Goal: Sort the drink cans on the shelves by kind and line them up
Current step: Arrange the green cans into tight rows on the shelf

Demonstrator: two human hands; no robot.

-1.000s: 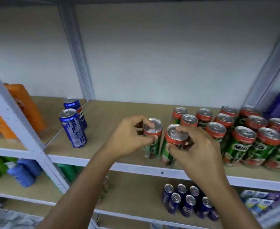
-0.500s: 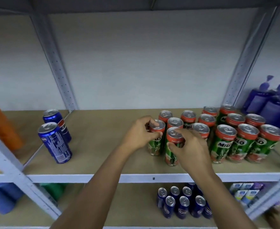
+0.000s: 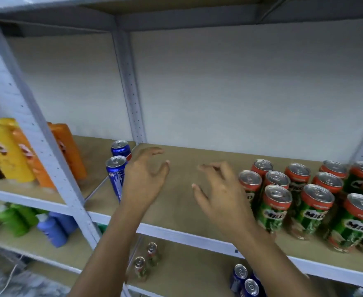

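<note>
Several green-and-red Milo cans (image 3: pixel 311 198) stand grouped on the right of the middle shelf (image 3: pixel 182 202). Two blue Pepsi cans (image 3: pixel 117 172) stand at the shelf's left end, one behind the other. My left hand (image 3: pixel 143 181) hovers empty with spread fingers just right of the nearer Pepsi can, partly covering it. My right hand (image 3: pixel 218 194) hovers empty with relaxed fingers just left of the Milo group. On the lower shelf stand two small Milo cans (image 3: pixel 147 259) and several blue cans (image 3: pixel 246 281).
A grey metal upright (image 3: pixel 37 133) crosses the left front. Orange and yellow bottles (image 3: pixel 9 153) fill the left bay. Green and blue bottles (image 3: pixel 37 221) stand below them. Another upright (image 3: pixel 131 99) rises at the back by the white wall.
Both hands have let go of the two Milo cans they gripped and moved left, away from the group. The view has swung left and closer to the shelf.
</note>
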